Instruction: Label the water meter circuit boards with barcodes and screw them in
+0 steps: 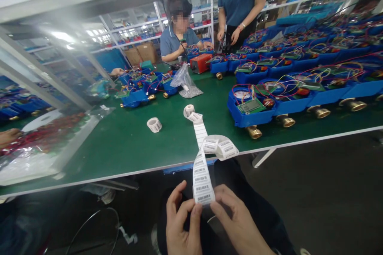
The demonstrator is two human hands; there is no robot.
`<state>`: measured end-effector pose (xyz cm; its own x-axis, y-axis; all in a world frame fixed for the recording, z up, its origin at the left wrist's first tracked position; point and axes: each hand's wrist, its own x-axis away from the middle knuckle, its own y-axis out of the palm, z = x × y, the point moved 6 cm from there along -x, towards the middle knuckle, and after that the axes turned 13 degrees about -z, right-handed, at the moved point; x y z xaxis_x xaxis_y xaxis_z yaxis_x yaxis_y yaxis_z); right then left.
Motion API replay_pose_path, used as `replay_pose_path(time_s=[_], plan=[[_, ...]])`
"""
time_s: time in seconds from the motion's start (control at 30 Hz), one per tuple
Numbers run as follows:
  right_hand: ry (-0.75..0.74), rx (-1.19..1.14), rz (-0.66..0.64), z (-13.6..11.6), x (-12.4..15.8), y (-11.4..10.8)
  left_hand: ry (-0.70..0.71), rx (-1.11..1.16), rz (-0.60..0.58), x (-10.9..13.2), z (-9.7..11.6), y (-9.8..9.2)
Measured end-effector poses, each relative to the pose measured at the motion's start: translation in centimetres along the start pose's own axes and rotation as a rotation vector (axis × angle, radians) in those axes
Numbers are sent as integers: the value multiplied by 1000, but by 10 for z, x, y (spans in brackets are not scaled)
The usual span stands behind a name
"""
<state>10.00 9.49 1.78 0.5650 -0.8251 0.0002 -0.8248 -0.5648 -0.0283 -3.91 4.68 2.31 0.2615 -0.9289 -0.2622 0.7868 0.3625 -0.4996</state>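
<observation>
A long white strip of barcode labels [202, 179] hangs over the front edge of the green table [125, 143] down into my lap. My left hand [181, 223] pinches the strip's lower end from the left with thumb and fingers. My right hand [239, 223] pinches the same end from the right. The strip runs back up to a small roll [188, 110] lying on the table. A second small label roll [154, 124] lies a little to the left of it.
Rows of blue water meters [251, 107] with wires and brass fittings fill the table's right side. A clear bag [186, 83] lies mid-table. A plastic-covered tray [44, 143] sits at left. A seated person [176, 36] and a standing person [239, 8] work at the far side.
</observation>
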Motion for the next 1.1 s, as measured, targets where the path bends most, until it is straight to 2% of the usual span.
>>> replay_pose_path(time_s=[0.1, 0.17, 0.27, 0.33, 0.47, 0.6, 0.8, 0.93, 1.1], plan=[[-1, 15, 26, 0, -1, -2, 228, -170, 97, 0, 18, -6], [-4, 80, 31, -1, -3, -1, 282, -219, 119, 0, 24, -7], [-5, 130, 9, -1, -6, 0, 178, -185, 83, -4, 18, -5], [4, 50, 13, -1, -9, -1, 106, -140, 46, -5, 13, -3], [51, -142, 34, 1, -13, -5, 74, -67, 7, -7, 11, 0], [7, -33, 33, -2, -14, -7, -14, 40, 25, -11, 4, -2], [-39, -111, 13, -5, -12, -6, 151, -62, 59, -9, 13, -6], [-88, -10, -48, -9, -6, 0, 106, -12, 47, -5, 10, -9], [-6, -217, -70, 2, 0, 4, 211, -143, 52, 1, 20, -13]])
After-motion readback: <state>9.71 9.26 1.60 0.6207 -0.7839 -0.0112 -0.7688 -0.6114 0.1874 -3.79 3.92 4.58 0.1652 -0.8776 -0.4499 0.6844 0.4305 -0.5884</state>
